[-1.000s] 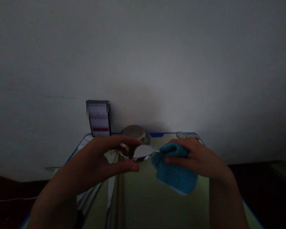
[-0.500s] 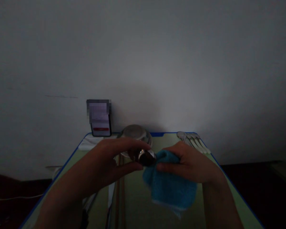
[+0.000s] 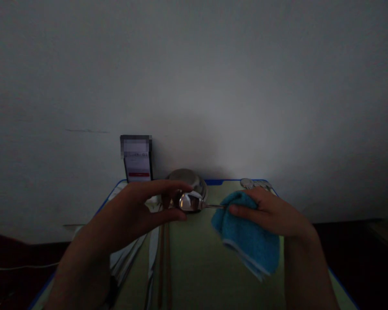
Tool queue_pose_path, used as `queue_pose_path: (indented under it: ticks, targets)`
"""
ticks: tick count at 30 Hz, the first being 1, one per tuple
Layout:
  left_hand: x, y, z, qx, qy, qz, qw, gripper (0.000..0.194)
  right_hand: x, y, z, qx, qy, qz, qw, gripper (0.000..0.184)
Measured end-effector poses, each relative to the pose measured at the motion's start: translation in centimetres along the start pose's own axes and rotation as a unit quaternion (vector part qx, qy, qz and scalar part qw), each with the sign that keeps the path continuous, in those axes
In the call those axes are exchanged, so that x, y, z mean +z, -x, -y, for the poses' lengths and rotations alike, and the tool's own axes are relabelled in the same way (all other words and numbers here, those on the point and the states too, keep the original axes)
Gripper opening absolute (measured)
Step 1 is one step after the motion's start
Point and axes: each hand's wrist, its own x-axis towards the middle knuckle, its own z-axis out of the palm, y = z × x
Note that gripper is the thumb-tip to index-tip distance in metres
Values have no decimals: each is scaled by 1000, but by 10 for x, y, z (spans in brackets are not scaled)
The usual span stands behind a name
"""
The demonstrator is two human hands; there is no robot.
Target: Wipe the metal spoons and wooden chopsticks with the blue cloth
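A shiny metal spoon is held level above the table, its rounded end to the left. My left hand has its thumb and fingers curved around that rounded end. On the other side, my right hand grips a blue cloth, which is folded over the handle's right part. A thin stretch of bare handle shows between the two hands. The cloth's loose lower part, with a pale edge, hangs below my right hand.
Behind the hands are an upturned-looking metal bowl and a propped phone against the wall. Several spoons lie at the back right. Two brown sticks, a knife and other pale utensils lie on the blue-edged table.
My right hand and the cloth have slid rightward along the spoon, baring part of its handle. My left hand has shifted slightly left, and the spoon's rounded end shows more clearly.
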Motion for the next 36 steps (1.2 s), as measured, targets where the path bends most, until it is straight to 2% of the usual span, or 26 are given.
queue_pose_path:
  ticks: [5,11,14,18,24,28,33,36]
  targets:
    - [19,-13,-8,11,20,48,999,35,13,-17,9,-20,-23,38,999,32]
    - [26,-17,-13,13,-66,109,992,25,33,-22,0,-22,-89,50,995,31]
    - [26,-13,-14,-4,-86,128,988,26,43,-11,-14,8,-125,69,990,32]
    - [35,-12,-22,26,-99,136,985,26,52,12,-36,61,-185,83,977,37]
    - [59,-21,-22,13,-145,158,977,29,68,43,-71,135,-222,-4,966,41]
    - [68,-24,-12,4,-159,142,977,33,80,52,-88,136,-235,-23,962,41]
    - [61,-17,-9,-15,-186,95,978,43,88,57,-91,98,-158,-51,981,38]
    - [59,-13,-9,-23,-176,76,981,42,89,60,-89,76,-137,-35,987,39]
